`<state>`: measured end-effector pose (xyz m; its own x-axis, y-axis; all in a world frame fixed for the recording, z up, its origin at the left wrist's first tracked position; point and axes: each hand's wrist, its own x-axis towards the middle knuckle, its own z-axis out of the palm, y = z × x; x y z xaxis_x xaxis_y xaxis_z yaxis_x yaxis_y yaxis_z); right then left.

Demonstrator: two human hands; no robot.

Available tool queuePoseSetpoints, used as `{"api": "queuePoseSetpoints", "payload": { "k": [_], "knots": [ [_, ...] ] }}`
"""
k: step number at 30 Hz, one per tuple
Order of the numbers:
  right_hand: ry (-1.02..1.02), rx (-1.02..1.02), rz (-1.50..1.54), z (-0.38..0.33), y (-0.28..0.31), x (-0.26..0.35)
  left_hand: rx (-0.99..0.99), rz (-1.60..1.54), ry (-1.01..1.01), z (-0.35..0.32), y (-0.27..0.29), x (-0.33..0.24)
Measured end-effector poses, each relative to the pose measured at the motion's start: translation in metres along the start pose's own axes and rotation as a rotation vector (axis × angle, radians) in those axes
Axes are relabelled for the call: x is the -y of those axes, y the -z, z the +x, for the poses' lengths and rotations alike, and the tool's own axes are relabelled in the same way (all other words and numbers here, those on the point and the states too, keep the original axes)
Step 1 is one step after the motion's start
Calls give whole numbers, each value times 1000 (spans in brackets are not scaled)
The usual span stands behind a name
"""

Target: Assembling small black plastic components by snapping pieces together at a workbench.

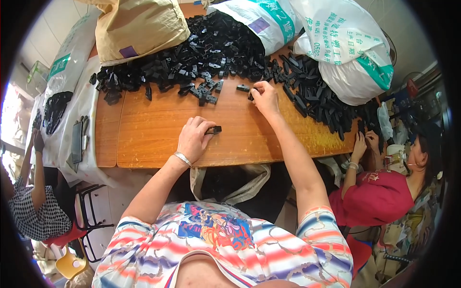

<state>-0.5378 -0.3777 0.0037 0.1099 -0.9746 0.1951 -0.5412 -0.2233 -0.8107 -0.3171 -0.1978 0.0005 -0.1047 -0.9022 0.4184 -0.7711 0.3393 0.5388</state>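
Observation:
My left hand [193, 138] rests on the wooden table [153, 139] and pinches a small black plastic part [214, 129] between thumb and fingers. My right hand [265, 98] reaches farther out, fingertips closed on another black plastic part [251, 96] at the edge of the pile. A loose black piece [243, 88] lies just left of that hand. A big heap of black plastic parts [201, 53] covers the far side of the table.
A tan sack [139, 26] and white printed sacks [345, 43] stand behind the heap. A person in red [379, 197] works at the right table edge; another person in a checked top [36, 211] sits at left. An open bag [230, 185] hangs under the table's near edge.

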Motion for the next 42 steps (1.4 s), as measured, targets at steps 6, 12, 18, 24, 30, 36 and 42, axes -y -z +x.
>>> {"api": "queuePoseSetpoints", "payload": {
  "k": [6,12,18,24,30,36,42],
  "knots": [
    [-260,45,336,-53,5,-9,-24,-39,-11,-5,0,-4],
    [148,19,-8,-76,16,-3,-56,2,63,-10,6,0],
    [417,57,-234,-85,-9,41,-46,16,84,-7,1,1],
    [581,100,-368,-63,-33,42,-67,-8,64,-9,0,-1],
    [394,357,-427,-70,-14,60,-71,-33,89,-11,1,0],
    [21,444,-86,-78,0,51,-95,-24,80,-8,-2,2],
    [439,346,-85,-106,-13,70,-72,-18,92,-5,-2,6]
  ]
}}
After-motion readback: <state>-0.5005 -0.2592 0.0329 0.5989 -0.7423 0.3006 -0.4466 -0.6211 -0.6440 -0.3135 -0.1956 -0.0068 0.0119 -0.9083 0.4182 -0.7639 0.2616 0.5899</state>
